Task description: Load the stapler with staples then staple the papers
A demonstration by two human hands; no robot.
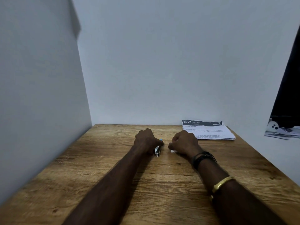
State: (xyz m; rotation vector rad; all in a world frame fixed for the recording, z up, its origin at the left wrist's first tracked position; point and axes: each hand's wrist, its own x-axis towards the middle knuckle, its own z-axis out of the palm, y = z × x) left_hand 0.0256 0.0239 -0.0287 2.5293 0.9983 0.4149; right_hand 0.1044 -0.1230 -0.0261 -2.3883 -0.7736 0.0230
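Observation:
My left hand (146, 139) is closed around a small stapler (157, 151) with a metal body and a blue tip, resting on the wooden table (113, 176) near its middle. Most of the stapler is hidden under the fingers. My right hand (184, 143) sits just to its right, fingers curled over a small white box or slip (173, 151), only a corner of which shows. A stack of printed papers (209, 131) with a dark header lies at the back right of the table.
White walls close the table in on the left and at the back. Past the right edge are a dark panel (289, 88) and some printed sheets (282, 129). I wear a black band and a gold bangle on the right wrist.

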